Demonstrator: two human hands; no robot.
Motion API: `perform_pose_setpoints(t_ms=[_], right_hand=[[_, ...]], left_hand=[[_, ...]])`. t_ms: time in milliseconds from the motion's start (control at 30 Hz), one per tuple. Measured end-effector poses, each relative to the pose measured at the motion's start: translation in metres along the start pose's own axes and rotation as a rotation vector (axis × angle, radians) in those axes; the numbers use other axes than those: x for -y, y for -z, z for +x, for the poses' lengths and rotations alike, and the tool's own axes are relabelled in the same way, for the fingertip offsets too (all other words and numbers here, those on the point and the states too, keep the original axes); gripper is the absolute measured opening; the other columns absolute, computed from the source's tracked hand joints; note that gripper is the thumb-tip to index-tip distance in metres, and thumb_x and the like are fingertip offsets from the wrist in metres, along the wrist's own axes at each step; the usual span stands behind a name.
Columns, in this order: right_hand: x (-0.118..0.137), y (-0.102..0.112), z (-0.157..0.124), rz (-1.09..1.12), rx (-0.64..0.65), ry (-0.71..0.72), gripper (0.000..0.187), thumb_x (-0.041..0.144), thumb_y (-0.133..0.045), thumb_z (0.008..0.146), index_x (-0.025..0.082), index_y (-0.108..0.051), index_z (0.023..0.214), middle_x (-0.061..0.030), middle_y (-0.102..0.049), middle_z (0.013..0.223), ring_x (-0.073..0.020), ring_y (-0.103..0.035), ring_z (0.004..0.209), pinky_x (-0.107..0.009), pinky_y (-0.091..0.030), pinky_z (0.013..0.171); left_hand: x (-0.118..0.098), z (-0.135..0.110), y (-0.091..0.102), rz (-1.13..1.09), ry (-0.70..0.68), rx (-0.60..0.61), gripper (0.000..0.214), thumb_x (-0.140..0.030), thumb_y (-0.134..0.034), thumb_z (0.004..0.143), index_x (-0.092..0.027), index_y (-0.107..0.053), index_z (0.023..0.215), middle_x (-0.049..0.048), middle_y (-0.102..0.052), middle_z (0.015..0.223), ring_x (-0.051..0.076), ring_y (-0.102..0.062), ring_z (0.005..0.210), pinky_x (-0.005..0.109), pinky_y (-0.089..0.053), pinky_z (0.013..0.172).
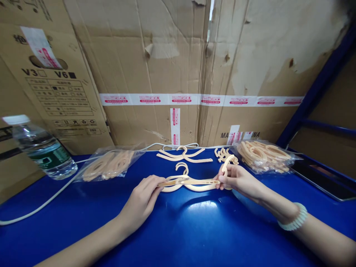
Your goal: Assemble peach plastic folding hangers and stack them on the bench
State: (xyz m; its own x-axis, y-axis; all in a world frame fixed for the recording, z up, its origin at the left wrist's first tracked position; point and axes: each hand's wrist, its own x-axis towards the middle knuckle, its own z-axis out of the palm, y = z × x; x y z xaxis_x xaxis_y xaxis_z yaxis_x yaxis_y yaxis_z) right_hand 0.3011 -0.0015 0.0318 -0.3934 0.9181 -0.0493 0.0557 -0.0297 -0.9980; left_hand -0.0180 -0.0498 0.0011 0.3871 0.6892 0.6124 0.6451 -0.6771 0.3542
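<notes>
My left hand [143, 196] pinches the left end of a cream plastic hanger arm [198, 182], which is held edge-on and nearly level. At its right end my right hand [240, 180] has its fingertips closed round a small curved hanger hook [227, 161], touching the arm's end. Just behind and beneath lies a cream hanger [200, 188] with its hook upward, partly hidden by the held arm. Farther back, more hanger pieces [196, 160] with a hook lie on the blue table [178, 237]. A small heap of loose hooks [221, 152] is behind my right hand.
Clear bags of cream hanger parts lie at left [111, 165] and right [261, 155]. A water bottle [44, 152] leans at far left, near a white cable [41, 207]. A dark flat device [319, 180] is at right. Cardboard [150, 70] walls the back; a blue frame [308, 89] rises right.
</notes>
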Motion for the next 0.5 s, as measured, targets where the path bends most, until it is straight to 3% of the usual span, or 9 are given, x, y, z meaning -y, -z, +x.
perform_pose_setpoints(t_ms=[167,500], right_hand=[[-0.0009,-0.0035,0.0005,-0.056,-0.058,0.079,0.045,0.051,-0.086,0.063,0.018,-0.055,0.068,-0.0054,-0.072,0.064,-0.0156,-0.064,0.058,-0.028,-0.049,0.058],[-0.0027,-0.0064,0.0008,-0.089,-0.135,0.139,0.046,0.057,-0.085,0.061,0.019,-0.059,0.069,-0.0066,-0.073,0.071,-0.0199,-0.069,0.062,-0.034,-0.057,0.066]], left_hand=[[0.0001,0.0014,0.0005,-0.018,0.013,0.009,0.020,-0.014,-0.042,0.100,-0.021,-0.058,0.109,0.0066,-0.066,0.102,0.022,-0.063,0.096,0.034,-0.051,0.084],[-0.0017,0.0010,0.0019,-0.029,0.040,0.005,0.020,-0.015,-0.042,0.099,-0.022,-0.058,0.109,0.0051,-0.067,0.100,0.021,-0.065,0.093,0.033,-0.052,0.081]])
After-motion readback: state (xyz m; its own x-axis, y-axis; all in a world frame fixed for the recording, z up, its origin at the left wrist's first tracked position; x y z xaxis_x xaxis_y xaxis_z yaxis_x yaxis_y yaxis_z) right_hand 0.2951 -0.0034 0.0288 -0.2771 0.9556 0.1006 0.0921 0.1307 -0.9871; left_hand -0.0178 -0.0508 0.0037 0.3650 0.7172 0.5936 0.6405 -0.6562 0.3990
